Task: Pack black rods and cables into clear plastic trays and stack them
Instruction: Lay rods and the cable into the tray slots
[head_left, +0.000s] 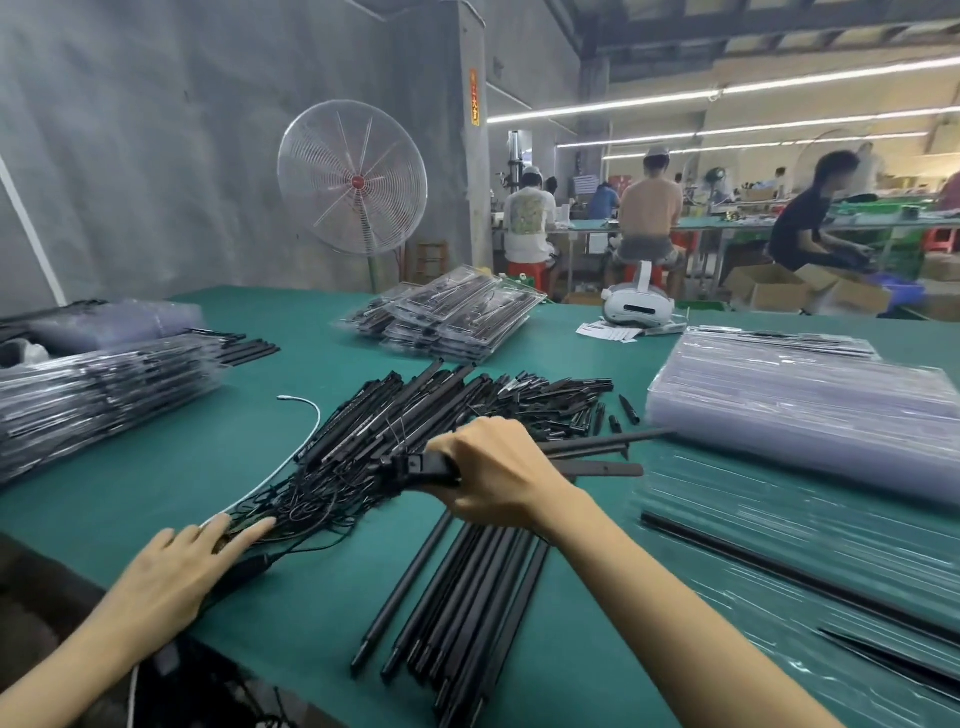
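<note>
Here, I am working over a green table mat (322, 332) that fills most of my view, in a grey-walled workshop where a pedestal fan (352, 177) stands behind the far edge and other people sit at long benches under strip lights to the right. My left hand (176, 566) lies flat, fingers straight and close together, pressing on the tangled cable ends of the pile of black rods with cables (395, 431) in the middle of the mat. My right hand (498, 473) is curled round a black rod (597, 469) at the near side of that pile, thumb underneath, the rod sticking out to the right. Just below that hand a bundle of plain black rods (467, 608) lies fanned toward the near edge. To the right, an open clear plastic tray (779, 561) lies flat with a black rod in one of its channels, and behind it sits a stack of empty clear trays (800, 410). Packed trays are stacked at the far left (104, 395) and at the far middle (452, 317). A white headset (638, 307) rests near the far edge. Bare mat shows between the rod pile and the left stack, and along the near edge under my left forearm.
</note>
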